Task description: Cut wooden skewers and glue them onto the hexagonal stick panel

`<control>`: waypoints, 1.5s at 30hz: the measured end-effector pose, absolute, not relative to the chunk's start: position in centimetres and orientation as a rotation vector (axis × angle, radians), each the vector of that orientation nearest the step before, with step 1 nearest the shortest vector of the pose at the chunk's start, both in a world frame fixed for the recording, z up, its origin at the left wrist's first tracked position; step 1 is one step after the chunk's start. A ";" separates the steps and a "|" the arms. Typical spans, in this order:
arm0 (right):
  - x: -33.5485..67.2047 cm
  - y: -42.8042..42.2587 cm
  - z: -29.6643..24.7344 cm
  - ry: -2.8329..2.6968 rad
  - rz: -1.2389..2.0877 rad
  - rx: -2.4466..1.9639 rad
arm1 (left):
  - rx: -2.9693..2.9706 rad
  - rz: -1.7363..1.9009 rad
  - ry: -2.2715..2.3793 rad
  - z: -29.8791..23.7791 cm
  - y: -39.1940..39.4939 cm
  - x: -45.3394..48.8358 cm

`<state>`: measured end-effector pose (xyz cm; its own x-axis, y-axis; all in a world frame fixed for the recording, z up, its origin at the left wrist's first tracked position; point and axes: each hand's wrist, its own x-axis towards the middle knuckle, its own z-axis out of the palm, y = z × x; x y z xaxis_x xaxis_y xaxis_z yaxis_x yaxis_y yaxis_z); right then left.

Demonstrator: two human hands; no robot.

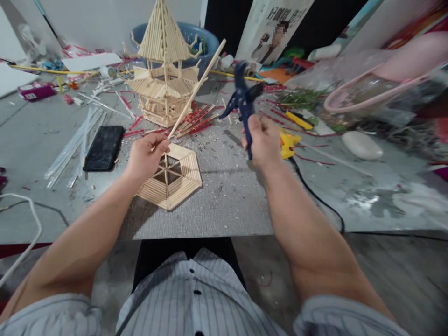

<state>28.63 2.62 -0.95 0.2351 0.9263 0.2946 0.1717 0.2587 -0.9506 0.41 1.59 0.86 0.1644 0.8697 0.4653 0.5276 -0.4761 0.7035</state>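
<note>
Between thumb and fingertips, my left hand (149,154) pinches a long thin wooden stick (199,86) that slants up to the right. Beneath that hand a hexagonal wooden stick frame (191,175) lies flat, with thin spokes across its dark centre; my hand covers its left side. My right hand (262,142) is closed round the handle of a dark blue pliers-like tool (243,95), held up off the table and blurred. Its exact kind is unclear. Behind the stick stands a pagoda model (164,70) built of wooden sticks.
Left of the frame lie a black phone (104,148) and clear glue sticks (75,144). Red-and-wood sticks (199,121) lie by the pagoda, before a blue basin (210,39). On the right are a yellow object (289,142), a black cable (315,191) and a white oval object (362,144).
</note>
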 end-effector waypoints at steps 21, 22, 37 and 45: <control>25.0 -0.3 0.7 -0.926 1.490 -0.857 | 2.148 1.164 1.083 0.5 1.2 0.7; 25.0 -0.3 0.6 -0.920 1.483 -0.861 | 2.143 1.205 1.111 0.7 1.2 0.8; 24.3 0.6 -1.3 -1.002 1.298 -1.055 | 2.027 0.910 1.194 0.7 0.3 1.5; 24.2 -0.2 -0.2 -1.048 1.504 -0.819 | 1.910 0.860 1.166 0.8 -0.6 2.6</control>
